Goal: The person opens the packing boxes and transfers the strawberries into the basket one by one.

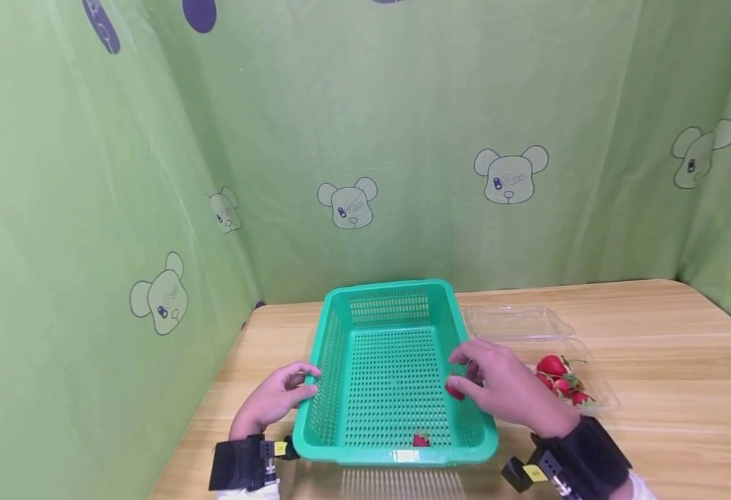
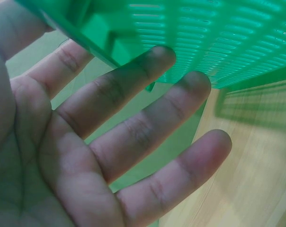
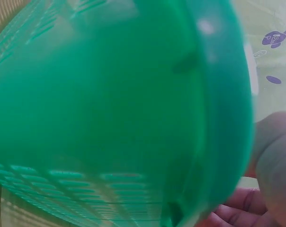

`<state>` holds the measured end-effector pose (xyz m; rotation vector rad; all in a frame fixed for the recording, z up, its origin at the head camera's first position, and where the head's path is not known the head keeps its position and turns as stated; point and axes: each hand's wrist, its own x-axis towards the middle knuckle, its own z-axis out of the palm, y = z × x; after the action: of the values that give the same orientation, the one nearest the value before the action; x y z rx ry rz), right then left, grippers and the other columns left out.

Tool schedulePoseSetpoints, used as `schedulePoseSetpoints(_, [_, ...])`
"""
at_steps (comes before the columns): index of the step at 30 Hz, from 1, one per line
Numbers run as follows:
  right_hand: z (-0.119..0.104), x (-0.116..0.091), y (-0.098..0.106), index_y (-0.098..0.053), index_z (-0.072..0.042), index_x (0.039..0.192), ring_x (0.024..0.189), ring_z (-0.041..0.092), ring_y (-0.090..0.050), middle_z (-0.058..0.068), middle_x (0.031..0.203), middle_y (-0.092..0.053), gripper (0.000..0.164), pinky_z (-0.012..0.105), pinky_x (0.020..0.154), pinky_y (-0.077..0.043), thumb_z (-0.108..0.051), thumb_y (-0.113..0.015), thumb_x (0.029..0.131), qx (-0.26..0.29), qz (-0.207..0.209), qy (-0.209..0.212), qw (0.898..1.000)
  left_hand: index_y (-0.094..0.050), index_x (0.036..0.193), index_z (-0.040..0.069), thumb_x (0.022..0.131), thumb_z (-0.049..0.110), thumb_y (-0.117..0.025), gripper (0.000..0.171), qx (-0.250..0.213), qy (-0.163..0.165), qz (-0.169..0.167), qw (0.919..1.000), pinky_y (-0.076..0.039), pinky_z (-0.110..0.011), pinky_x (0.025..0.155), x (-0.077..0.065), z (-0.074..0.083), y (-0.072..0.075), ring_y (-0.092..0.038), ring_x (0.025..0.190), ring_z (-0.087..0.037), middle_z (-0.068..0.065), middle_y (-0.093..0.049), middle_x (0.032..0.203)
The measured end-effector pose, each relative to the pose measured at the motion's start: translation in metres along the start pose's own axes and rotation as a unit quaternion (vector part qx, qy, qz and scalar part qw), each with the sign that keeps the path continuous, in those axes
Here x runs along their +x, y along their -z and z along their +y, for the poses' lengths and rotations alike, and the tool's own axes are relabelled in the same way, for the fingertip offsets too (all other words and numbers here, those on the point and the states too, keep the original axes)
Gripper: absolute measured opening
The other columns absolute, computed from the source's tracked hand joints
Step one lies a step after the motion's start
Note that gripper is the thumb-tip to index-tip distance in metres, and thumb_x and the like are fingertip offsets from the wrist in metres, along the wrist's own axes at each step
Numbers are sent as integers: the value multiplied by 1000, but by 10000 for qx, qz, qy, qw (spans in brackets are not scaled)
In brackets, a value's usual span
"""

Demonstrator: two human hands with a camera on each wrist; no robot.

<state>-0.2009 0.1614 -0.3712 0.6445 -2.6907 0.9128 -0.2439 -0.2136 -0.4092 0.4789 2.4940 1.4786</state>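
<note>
A green plastic basket (image 1: pixel 396 455) with slotted walls sits in front of me. One strawberry (image 1: pixel 421 441) lies on its floor at the near side. My right hand (image 1: pixel 496 382) reaches over the right rim and pinches another strawberry (image 1: pixel 455 389) between thumb and fingers, above the basket's inside. In the right wrist view the basket wall hides that strawberry. My left hand (image 1: pixel 276 397) is at the left rim, thumb and index fingertips right at it. The left wrist view shows its other fingers (image 2: pixel 147 127) extended, fairly straight, beside and below the slotted wall.
Right of the basket, a clear plastic box (image 1: pixel 604 389) holds several strawberries (image 1: pixel 552 365), partly behind my right hand. Its clear lid (image 1: pixel 515 322) lies folded back behind it. A green curtain (image 1: pixel 415 236) hangs along the wooden table's (image 1: pixel 684 347) far edge and left side.
</note>
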Motion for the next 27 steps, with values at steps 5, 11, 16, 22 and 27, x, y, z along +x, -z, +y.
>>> schedulePoseSetpoints(5, [-1,0,0,-63,-12,99,74,11,-55,-1,86,-60,21,28,64,-54,-15,-74,81,-70,-32,-3,10000,-59,115,8,92,20,-61,26,-59,12,-14,10000,-49,-53,90,0,0,-1,-49,120,-40,-23,-54,133])
schedulePoseSetpoints(11, [0,-1,-1,-63,-11,99,73,10,-55,2,86,-62,21,28,62,-53,-15,-74,81,-146,46,98,9998,-58,117,8,92,19,-61,27,-164,-9,-18,9999,-50,-52,89,-1,2,-1,-51,118,-39,-24,-54,132])
schedulePoseSetpoints(16, [0,0,4,-63,-10,103,76,14,-56,4,90,-62,23,32,64,-55,-17,-73,83,-43,-95,-207,9997,-58,117,6,93,17,-60,26,-194,-25,-16,9998,-50,-53,89,1,1,-2,-52,116,-39,-25,-54,131])
schedulePoseSetpoints(22, [4,1,11,-63,-6,104,76,15,-58,3,89,-62,24,33,64,-56,-16,-72,84,-8,-52,-357,9993,-57,117,4,93,15,-60,27,-153,-84,-23,9998,-49,-54,90,0,2,-1,-50,118,-42,-27,-54,130])
schedulePoseSetpoints(27, [11,-1,16,-63,-8,102,75,13,-58,1,87,-62,21,32,62,-54,-16,-71,85,-24,163,-305,9994,-58,117,7,93,18,-61,27,-203,-82,-33,9998,-49,-54,90,-1,3,-1,-50,119,-40,-25,-53,132])
